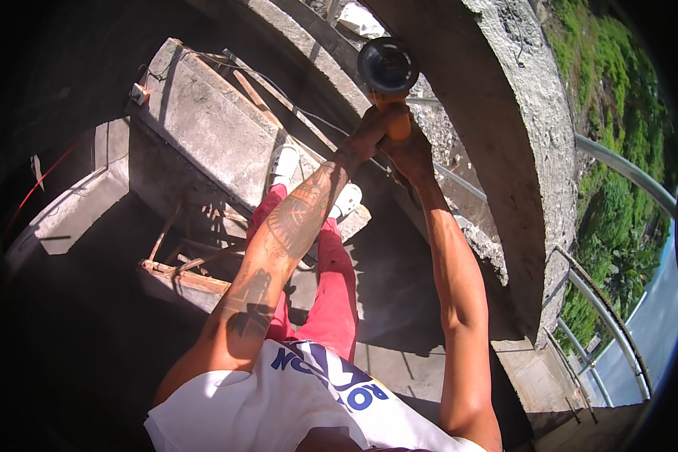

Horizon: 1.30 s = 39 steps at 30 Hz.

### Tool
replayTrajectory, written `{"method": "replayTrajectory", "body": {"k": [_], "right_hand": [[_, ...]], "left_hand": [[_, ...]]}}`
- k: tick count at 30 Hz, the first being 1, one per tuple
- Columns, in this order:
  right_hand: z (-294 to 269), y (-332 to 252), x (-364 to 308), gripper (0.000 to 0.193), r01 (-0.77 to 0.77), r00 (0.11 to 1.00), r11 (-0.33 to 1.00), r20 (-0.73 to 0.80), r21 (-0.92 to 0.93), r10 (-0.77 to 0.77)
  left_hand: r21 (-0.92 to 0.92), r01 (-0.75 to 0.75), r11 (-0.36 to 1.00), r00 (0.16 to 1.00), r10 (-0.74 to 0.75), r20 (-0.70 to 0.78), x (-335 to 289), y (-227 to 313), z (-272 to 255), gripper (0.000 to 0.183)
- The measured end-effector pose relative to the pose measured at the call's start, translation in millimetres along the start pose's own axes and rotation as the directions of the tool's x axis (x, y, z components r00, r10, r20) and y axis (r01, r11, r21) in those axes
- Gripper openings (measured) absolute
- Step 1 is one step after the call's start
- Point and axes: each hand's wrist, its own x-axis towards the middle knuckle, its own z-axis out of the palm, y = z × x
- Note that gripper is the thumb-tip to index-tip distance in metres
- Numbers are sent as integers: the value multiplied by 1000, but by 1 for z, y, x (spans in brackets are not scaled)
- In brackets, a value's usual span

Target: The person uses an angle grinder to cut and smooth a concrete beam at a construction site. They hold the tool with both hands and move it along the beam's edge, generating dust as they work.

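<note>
Both L hand point(374, 129) & R hand point(413, 156) had fingers curled round an orange grinder point(388, 79) nr curved concrete point(521, 75); prob. grinding step, next move needed steady hold.

My left hand point(375, 126) and right hand point(412, 157) hide much of the yellow power tool point(400, 126); the lower edge crops my white shirt point(241, 410).

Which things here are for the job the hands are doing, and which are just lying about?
For the job:
- yellow power tool with a round head
- left hand and right hand, both gripping it

Seemingly just lying about:
- small white-and-orange box, upper left
- wooden frame, lower left
- pale chunk, beyond the tool
</note>
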Motion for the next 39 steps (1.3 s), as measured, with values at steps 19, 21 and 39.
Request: {"method": "replayTrajectory", "body": {"k": [19, 21, 39], "right_hand": [[-3, 29, -8, 64, 56, 998, 998, -17, 27, -55], [-4, 30, -9, 63, 71, 997, 997, -22, 20, -71], [-10, 35, -20, 63, 54, 998, 997, -31, -47, -55]], "left_hand": [[20, -77, 997, 997, 77, 10, -5, -20, 9, 30], [38, -68, 997, 998, 69, -10, -6, -21, 11, 29], [-15, -17, 1000, 1000, 17, -8, -13, -32, 19, 32]]}}
